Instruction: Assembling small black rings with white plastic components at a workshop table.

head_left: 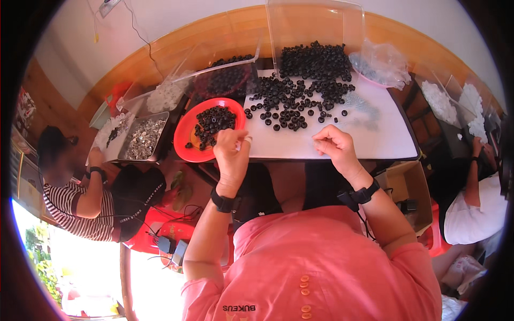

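Observation:
My left hand [232, 155] is closed at the right rim of a red plate [181, 131]; its fingers are pressed together, and whatever may be between them is too small to make out. On the plate lies a heap of small black ring-like parts [214, 119]. Over the near part of the white tabletop [278, 147], my right hand [337, 147] is closed in a pinch, its content also too small to name. Beyond both hands, many loose black round parts [292, 101] spread across the white surface. To their right lies a scatter of thin silvery pieces [364, 109].
A clear bin [316, 27] spills black parts at the back; another clear bin [225, 72] stands left of it. A plastic bag [385, 64] rests in a pink bowl. A metal tray [143, 139] holds small metal parts. Co-workers sit left and right. A cardboard box [409, 190] stands below right.

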Tool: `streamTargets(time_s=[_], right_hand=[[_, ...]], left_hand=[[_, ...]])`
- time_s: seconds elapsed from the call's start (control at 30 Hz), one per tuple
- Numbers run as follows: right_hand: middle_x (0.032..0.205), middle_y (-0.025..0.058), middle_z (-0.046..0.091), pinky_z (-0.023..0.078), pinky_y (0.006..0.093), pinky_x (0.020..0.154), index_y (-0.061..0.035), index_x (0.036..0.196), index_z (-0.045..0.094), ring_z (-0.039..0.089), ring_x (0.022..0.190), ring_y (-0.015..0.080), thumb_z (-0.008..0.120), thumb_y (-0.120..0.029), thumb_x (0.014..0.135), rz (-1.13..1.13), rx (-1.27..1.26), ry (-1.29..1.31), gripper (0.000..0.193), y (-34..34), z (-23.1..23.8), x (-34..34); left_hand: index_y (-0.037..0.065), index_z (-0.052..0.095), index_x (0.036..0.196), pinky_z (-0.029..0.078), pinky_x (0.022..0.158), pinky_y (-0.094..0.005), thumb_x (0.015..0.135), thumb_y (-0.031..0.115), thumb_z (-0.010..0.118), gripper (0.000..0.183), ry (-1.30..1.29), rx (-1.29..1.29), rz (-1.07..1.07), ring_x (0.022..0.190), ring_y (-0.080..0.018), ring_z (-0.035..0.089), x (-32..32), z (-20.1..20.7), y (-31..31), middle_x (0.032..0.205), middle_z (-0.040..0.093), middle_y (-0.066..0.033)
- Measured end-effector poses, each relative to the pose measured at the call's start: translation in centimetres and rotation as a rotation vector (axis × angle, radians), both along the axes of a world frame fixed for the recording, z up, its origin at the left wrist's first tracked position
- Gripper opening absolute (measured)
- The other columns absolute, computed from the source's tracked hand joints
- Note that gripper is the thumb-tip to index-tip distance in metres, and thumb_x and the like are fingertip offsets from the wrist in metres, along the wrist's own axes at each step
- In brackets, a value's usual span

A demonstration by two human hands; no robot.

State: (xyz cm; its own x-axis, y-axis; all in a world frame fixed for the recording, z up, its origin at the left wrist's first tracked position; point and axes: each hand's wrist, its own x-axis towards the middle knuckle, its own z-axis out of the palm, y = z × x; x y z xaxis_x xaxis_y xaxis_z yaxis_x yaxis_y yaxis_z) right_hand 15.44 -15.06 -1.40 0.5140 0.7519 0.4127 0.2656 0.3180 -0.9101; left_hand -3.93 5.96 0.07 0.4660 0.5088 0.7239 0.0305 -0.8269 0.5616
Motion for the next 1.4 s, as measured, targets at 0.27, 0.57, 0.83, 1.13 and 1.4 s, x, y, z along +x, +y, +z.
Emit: streamTargets(time_s=[0.27,0.57,0.83,1.13,1.4], right_hand=[[0.080,0.0021,0.066,0.050,0.0227,0.061,-0.0008,0.092,0.064,0.060,0.068,0.0063,0.069,-0.003,0.090,-0.005,-0.016,-0.019,0.005,0.0,0.0,-0.1],[0.078,0.0035,0.066,0.050,0.0228,0.061,-0.0004,0.092,0.065,0.060,0.066,0.0073,0.069,-0.004,0.090,0.004,-0.020,-0.054,0.006,0.1,0.1,0.4],[0.078,0.0026,0.067,0.050,0.0232,0.062,-0.0010,0.092,0.064,0.060,0.066,0.0074,0.071,-0.006,0.090,-0.019,-0.031,-0.077,0.008,0.2,0.1,0.2],[0.075,0.0076,0.064,0.051,0.0305,0.061,-0.0043,0.087,0.060,0.066,0.065,0.0196,0.071,-0.002,0.084,-0.166,0.016,-0.362,0.012,-0.4,0.5,-1.9],[0.078,0.0057,0.059,0.045,0.0422,0.067,-0.0112,0.078,0.063,0.059,0.077,0.0286,0.070,-0.004,0.073,-0.859,-0.244,-1.065,0.011,-2.9,2.9,4.9]], left_hand=[[0.004,0.067,0.085,0.047,0.068,-0.0365,0.076,-0.005,0.067,0.012,0.008,0.155,-0.001,0.078,-0.0255,0.054,1.6,-2.3,-1.4,0.078,0.058,-0.0077],[0.006,0.067,0.086,0.046,0.070,-0.0405,0.074,-0.005,0.061,0.018,0.007,0.274,-0.036,0.080,-0.0300,0.053,1.9,-2.2,-1.1,0.080,0.056,-0.0086],[0.006,0.068,0.087,0.046,0.073,-0.0404,0.075,-0.004,0.061,0.017,0.065,0.274,-0.037,0.082,-0.0299,0.053,1.9,-2.2,-1.0,0.081,0.056,-0.0086],[0.006,0.069,0.089,0.047,0.075,-0.0407,0.075,-0.004,0.064,0.018,0.097,0.252,-0.038,0.084,-0.0304,0.055,1.4,-2.0,-1.5,0.083,0.058,-0.0086],[0.004,0.068,0.092,0.046,0.073,-0.0389,0.075,-0.008,0.059,0.023,0.170,0.244,-0.022,0.083,-0.0287,0.053,1.3,-1.3,-1.7,0.085,0.058,-0.0092]])
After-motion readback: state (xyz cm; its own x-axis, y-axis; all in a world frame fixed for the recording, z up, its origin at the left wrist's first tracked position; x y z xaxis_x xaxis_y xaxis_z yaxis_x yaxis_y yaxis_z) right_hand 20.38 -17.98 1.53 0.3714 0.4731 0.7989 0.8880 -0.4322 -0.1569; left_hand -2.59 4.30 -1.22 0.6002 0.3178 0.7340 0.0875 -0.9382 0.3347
